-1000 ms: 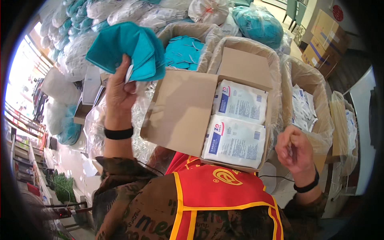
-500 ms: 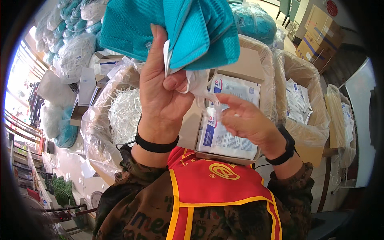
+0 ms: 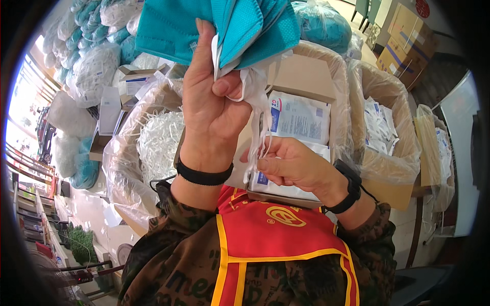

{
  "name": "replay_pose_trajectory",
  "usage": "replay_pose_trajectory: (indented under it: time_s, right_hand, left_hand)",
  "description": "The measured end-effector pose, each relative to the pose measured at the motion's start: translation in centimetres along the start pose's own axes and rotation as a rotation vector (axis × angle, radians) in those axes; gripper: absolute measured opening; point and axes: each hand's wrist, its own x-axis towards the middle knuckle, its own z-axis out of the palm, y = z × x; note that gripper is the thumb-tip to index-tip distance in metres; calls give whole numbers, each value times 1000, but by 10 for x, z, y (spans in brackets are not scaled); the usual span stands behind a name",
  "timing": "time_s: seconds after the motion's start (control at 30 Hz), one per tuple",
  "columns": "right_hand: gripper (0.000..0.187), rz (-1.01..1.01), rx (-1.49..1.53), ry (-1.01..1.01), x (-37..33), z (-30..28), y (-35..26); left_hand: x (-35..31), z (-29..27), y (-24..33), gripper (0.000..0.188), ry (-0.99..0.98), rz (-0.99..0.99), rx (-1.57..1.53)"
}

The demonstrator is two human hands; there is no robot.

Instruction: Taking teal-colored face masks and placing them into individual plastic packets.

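Note:
My left hand (image 3: 217, 102) is raised and closed round the lower edge of a fanned stack of teal face masks (image 3: 240, 35), its thumb pointing up across them. White ear loops (image 3: 260, 115) dangle from the stack in a loose bundle. Lower and to the right, my right hand (image 3: 303, 166) has its fingers closed round the hanging loops, close to their lower ends. Behind and beneath that hand, an open cardboard box (image 3: 309, 74) holds white and blue sealed packets (image 3: 301, 117).
A plastic-lined carton with white strips (image 3: 161, 145) stands at left. To the right, another lined carton holds small packets (image 3: 380, 127). Large bags of masks (image 3: 94, 74) are heaped at far left, a teal-filled bag (image 3: 321, 25) sits behind, and closed cartons (image 3: 408, 46) are stacked at far right.
My right hand has moved down and slightly left along the ear loops, which now hang longer and straighter. My left hand and the masks have shifted slightly up.

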Motion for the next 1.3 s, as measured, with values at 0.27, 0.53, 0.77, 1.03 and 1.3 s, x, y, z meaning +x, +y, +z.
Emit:
replay_pose_trajectory:
  time_s: [0.27, 0.53, 0.77, 1.03, 1.3]
  right_hand:
    - [20, 52, -17, -17, -7, 1, 6]
    - [13, 17, -79, 93, -39, -11, 12]
    - [13, -126, 158, 427, -115, -38, 32]
    - [17, -594, 437, 1138, -246, -91, 111]
    - [21, -521, 472, 1559, -317, -136, 238]
  left_hand:
    - [6, -11, 23, 30, -14, 53, -77]
    - [6, -26, 16, 31, 261, 358, 76]
    - [-8, -40, 3, 24, 157, -83, -69]
    - [-16, -73, -33, 27, 248, -203, 204]
    - [-16, -70, -57, 26, 397, -292, 376]
